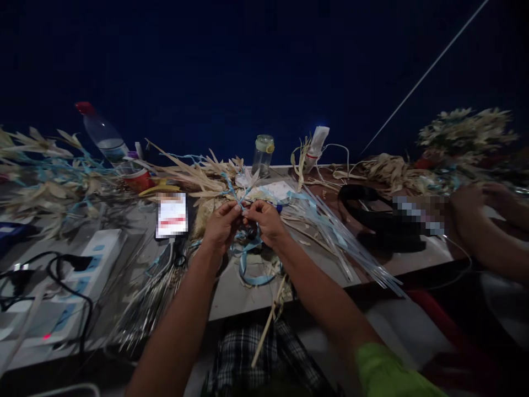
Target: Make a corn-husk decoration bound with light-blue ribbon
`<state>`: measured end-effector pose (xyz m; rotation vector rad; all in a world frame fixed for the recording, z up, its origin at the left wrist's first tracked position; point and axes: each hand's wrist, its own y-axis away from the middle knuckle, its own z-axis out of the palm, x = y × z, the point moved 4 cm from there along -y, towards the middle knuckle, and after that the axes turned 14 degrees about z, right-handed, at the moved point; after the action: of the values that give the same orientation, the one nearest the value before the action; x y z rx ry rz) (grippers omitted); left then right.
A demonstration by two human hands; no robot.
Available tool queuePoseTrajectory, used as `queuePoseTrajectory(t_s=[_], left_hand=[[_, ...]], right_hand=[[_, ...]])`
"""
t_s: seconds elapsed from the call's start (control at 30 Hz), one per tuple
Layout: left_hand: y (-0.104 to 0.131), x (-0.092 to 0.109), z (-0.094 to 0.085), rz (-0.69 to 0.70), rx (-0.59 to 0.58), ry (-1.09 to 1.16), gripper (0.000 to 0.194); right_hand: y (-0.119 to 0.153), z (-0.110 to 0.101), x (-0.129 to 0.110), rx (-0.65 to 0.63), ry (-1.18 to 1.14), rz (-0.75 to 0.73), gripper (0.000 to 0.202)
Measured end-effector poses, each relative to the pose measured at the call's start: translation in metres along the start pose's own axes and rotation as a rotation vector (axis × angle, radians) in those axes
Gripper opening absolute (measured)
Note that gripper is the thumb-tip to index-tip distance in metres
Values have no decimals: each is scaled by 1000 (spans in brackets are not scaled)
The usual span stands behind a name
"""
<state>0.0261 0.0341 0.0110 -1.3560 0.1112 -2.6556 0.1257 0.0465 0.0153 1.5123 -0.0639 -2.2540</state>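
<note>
Over the middle of the table, my left hand (pixel 222 225) is closed, its fingertips pinching the blue-wrapped stem (pixel 238 202) of a dried-leaf flower. Pale petals and a fork of thin blue branches rise above the grip. My right hand (pixel 265 219) meets it from the other side, thumb and finger pressed together on the same stem just below the fork. Below both hands a loop of light blue ribbon (pixel 257 280) lies on the table; whether it joins the stem is hidden by my fingers.
A power strip (pixel 97 267), a phone (pixel 171 216) and a bundle of wires (pixel 151 306) lie left. Clear plastic rods (pixel 351 248) and a black strap (pixel 363 209) lie right. Behind stand a tilted bottle (pixel 103 132) and a jar (pixel 263 157). Another person's arm (pixel 481 231) reaches in right.
</note>
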Motion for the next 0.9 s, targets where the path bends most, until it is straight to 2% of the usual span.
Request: queuePoseTrajectory(t_s=[0.27, 0.63, 0.9], left_hand=[[3, 5, 4, -56, -18, 17, 29], [-1, 3, -4, 2, 43, -28, 24], [0, 8, -1, -2, -7, 60, 27]], right_hand=[[-1, -1, 1, -29, -28, 31, 33], [-2, -1, 3, -22, -12, 31, 34], [-3, -3, 5, -87, -3, 63, 33]])
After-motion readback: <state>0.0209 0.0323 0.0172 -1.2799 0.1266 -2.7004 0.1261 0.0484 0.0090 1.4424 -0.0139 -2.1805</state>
